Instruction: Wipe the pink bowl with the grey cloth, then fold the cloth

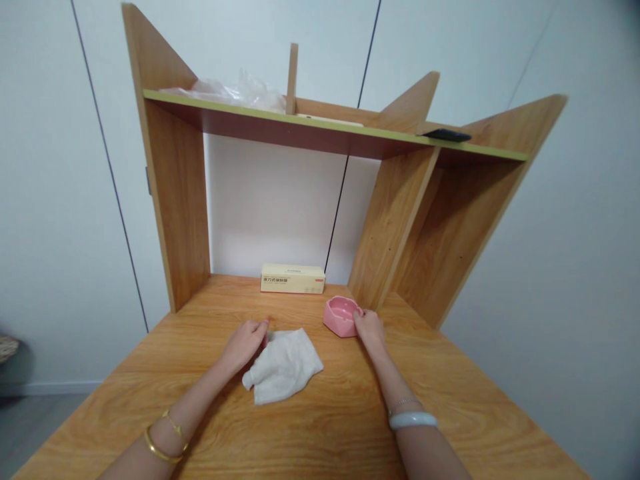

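Note:
A pink, many-sided ashtray (340,325) with a notched rim sits on the wooden desk, near the upright divider. My right hand (370,329) grips its right edge between thumb and fingers. To the left lies a crumpled white cloth (285,368), spread loosely over the wood. My left hand (247,341) is closed at the cloth's upper left edge, thumb against the curled fingers. What those fingers hold, if anything, is hidden from above.
A long cream cling film box (293,279) stands at the back of the desk (300,440). Above runs a shelf (330,133) bearing clear plastic bags (240,93) and a flat black object (447,135). Upright panels (395,227) bound the right side.

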Demonstrator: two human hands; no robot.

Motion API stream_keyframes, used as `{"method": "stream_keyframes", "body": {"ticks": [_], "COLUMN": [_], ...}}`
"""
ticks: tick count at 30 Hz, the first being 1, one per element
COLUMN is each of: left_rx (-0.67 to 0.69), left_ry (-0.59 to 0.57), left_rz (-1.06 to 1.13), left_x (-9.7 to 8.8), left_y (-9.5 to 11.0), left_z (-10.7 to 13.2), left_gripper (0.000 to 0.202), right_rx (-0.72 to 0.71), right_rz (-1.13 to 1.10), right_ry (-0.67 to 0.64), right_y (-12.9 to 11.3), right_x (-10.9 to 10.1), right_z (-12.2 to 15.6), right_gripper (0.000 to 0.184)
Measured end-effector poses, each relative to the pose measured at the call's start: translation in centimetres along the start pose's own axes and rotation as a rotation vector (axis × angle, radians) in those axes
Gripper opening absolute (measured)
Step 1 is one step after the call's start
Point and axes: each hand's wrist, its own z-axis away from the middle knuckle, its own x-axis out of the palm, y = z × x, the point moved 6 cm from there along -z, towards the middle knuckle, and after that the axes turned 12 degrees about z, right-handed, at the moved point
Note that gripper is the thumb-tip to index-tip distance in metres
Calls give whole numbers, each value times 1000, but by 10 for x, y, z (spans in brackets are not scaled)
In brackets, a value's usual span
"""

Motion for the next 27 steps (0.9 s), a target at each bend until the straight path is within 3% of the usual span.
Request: {"method": "stream_keyframes", "body": {"ticks": [4, 7, 10, 12, 17, 23, 27], "left_rx": [-17, -43, -67, -78, -99, -121, -69], "left_ry": [-59, -116, -179, -224, -437, -645, -772], "left_rz": [163, 289, 402, 452, 637, 840, 846], "left_x": [7, 12, 18, 22, 33, 42, 46], "left_y": [-3, -4, -1, 2, 12, 24, 32], "left_z": [-3, -2, 1, 4, 13, 26, 33], "left_gripper": [50, 50, 50, 50, 48, 45, 44], "right_rx": [-40, -345, -554, -587, -477, -414, -374], "right_rz": [38, 12, -44, -113, -288, -429, -587], "right_ry": [42, 50, -93, -105, -50, -223, -216], "right_y": [-29, -78, -113, -123, -108, -86, -77], "right_x": [-27, -44, -38, -31, -25, -29, -21], "right_z": [26, 70, 123, 147, 151, 138, 136], "right_gripper": [40, 32, 40, 41, 32, 38, 36]}}
